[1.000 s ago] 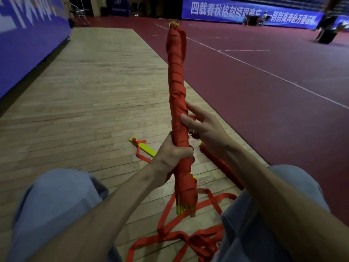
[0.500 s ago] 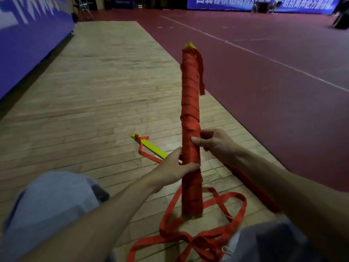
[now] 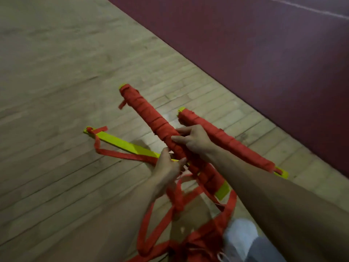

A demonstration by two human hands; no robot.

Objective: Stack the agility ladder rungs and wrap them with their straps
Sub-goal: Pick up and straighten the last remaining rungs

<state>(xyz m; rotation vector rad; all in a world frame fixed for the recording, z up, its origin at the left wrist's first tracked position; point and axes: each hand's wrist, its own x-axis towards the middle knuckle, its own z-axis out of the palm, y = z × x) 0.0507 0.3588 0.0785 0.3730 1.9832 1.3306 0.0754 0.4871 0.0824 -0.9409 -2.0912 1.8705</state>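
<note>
My right hand (image 3: pixel 192 138) grips the strap-wrapped bundle of rungs (image 3: pixel 149 116) near its middle, holding it tilted, far end pointing away to the left. My left hand (image 3: pixel 168 167) sits against the bundle lower down; it is too blurred to tell whether it grasps anything. Loose red straps (image 3: pixel 149 233) trail from the near end across the wooden floor (image 3: pixel 56 91). A second wrapped bundle (image 3: pixel 224 140) lies just right, and a bare yellow rung (image 3: pixel 124 143) lies left.
</note>
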